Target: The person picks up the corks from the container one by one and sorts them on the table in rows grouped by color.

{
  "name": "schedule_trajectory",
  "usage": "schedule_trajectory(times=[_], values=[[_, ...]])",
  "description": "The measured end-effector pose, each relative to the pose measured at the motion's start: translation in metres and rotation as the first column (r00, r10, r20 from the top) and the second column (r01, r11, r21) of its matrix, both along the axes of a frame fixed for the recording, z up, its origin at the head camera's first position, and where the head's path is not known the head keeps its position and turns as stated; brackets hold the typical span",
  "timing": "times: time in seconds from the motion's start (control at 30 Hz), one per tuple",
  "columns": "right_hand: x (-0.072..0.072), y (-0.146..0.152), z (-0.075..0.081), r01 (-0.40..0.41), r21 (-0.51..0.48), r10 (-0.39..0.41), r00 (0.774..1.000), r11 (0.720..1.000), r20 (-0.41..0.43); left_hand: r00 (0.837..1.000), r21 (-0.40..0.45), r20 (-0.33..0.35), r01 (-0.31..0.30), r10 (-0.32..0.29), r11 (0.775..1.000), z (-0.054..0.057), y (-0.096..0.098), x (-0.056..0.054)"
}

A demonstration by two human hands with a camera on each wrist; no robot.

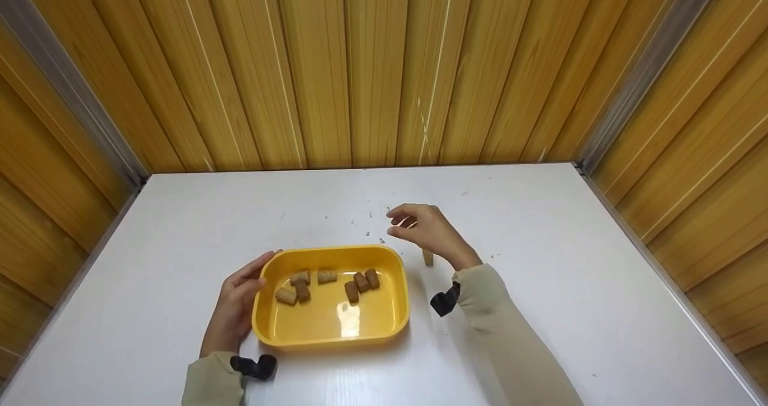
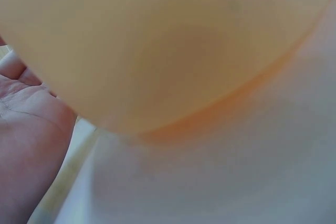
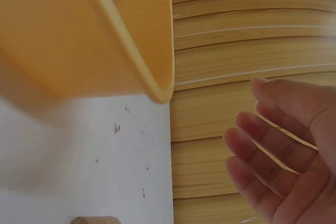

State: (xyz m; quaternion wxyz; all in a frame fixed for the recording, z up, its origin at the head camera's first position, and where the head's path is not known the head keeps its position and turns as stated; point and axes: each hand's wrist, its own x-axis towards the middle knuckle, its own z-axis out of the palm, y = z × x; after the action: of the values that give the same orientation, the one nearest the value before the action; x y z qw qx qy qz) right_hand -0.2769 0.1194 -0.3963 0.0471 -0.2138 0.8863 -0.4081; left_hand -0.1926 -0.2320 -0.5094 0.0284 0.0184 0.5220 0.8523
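Observation:
A yellow plastic tray (image 1: 332, 341) sits on the table, holding several short cork-like cylinders (image 1: 327, 276), some light tan and some darker brown. At the tray's left side my left hand (image 1: 231, 310) holds the wall, thumb at the rim and fingers along the outside of the far corner. In the left wrist view its palm (image 2: 34, 135) shows beside the blurred tray. My right hand (image 1: 429, 229) hovers past the tray's far right corner, fingers loosely bent and holding nothing. A tan cylinder (image 1: 428, 258) is on the table below it, partly hidden by the hand.
The white table (image 1: 210, 214) has small dark crumbs (image 1: 382, 240) scattered beyond the tray. Wood-patterned panels (image 1: 372, 70) wall the back and both sides, with grey metal posts (image 1: 648, 70) at the corners. Black wrist cameras (image 1: 445, 301) sit on both sleeves.

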Motion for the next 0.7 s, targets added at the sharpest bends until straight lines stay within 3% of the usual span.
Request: schedule_trajectory(times=[0.43,0.7], values=[[0.003,-0.033,-0.005,-0.194,0.027,0.195,0.980,0.981,-0.036,0.999,0.008,-0.046,-0.004,0.005,1.000,0.000,0.002,-0.001],[0.006,-0.052,-0.013,-0.268,0.041,0.267,0.963,0.962,0.034,0.999,0.009,-0.046,-0.004,0.004,1.000,-0.001,0.000,0.000]])
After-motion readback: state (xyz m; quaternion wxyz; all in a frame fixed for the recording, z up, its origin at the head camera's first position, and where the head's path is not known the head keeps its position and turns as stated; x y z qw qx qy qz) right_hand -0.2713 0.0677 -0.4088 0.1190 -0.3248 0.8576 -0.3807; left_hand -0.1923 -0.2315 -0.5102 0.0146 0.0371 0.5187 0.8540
